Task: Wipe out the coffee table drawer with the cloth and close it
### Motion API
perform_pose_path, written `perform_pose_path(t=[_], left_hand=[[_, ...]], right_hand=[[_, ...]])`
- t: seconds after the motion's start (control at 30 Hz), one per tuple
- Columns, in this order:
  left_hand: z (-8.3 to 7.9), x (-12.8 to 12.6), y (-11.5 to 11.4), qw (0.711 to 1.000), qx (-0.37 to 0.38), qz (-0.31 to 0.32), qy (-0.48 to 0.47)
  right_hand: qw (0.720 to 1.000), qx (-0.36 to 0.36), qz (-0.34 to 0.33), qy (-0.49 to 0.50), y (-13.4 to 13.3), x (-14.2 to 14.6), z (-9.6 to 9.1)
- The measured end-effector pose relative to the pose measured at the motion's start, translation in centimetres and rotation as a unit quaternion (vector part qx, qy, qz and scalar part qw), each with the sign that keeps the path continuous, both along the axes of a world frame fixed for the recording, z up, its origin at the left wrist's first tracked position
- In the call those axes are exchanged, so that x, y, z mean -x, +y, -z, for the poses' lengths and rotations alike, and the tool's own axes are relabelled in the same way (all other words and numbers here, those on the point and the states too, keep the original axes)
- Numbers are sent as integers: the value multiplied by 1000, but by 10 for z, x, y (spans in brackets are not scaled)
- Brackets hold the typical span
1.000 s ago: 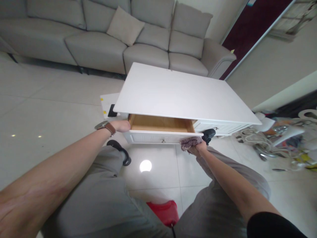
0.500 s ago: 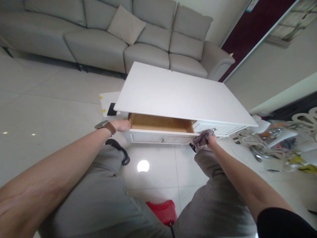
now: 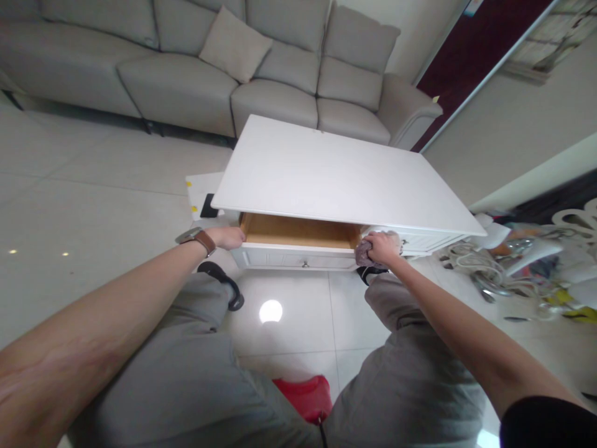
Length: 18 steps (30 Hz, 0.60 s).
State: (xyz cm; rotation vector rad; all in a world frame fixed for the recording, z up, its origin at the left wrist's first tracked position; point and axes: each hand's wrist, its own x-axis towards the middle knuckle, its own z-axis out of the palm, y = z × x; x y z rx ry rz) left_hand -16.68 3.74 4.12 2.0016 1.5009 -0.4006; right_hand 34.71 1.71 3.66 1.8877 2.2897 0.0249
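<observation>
A white coffee table (image 3: 336,174) stands in front of me with its left drawer (image 3: 298,258) pulled partly out, showing a bare wooden inside. My left hand (image 3: 228,238), with a brown-strapped watch on the wrist, is closed over the drawer's left front corner. My right hand (image 3: 382,247) is closed on a crumpled purplish-grey cloth (image 3: 362,252) and presses it against the drawer's right front corner. A small metal knob (image 3: 305,264) sits in the middle of the drawer front.
A grey sofa (image 3: 224,68) with a cushion runs behind the table. Cables and loose clutter (image 3: 513,267) lie on the tiled floor at the right. A red stool (image 3: 303,398) shows between my knees. Papers and a dark object (image 3: 205,199) lie left of the table.
My right hand has carried the cloth from the drawer's front edge rightward and up to its right corner. My left hand has stayed on the left corner.
</observation>
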Motion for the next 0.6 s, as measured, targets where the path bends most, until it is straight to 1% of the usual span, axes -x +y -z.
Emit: perform_pose_path(t=[0.07, 0.13, 0.27, 0.37, 0.47, 0.53, 0.6], left_hand=[[-1, 0, 0, 1000, 5, -2, 0], [-1, -1, 0, 1000, 10, -1, 1], [-2, 0, 0, 1000, 7, 1, 7], [-2, 1, -1, 1000, -3, 9, 13], [-2, 2, -2, 1000, -4, 11, 14], [-1, 3, -2, 1000, -2, 7, 12], [0, 3, -2, 1000, -3, 12, 17]], right_hand=[[996, 36, -76, -13, 2, 29, -9], [989, 63, -136, -10, 5, 61, -12], [971, 83, -225, 16, 14, 123, -8], [956, 97, -274, 34, 19, 158, -8], [949, 77, -304, 41, 21, 176, -15], [948, 45, -311, 40, 20, 179, -21], [952, 7, -304, 33, 18, 178, -27]])
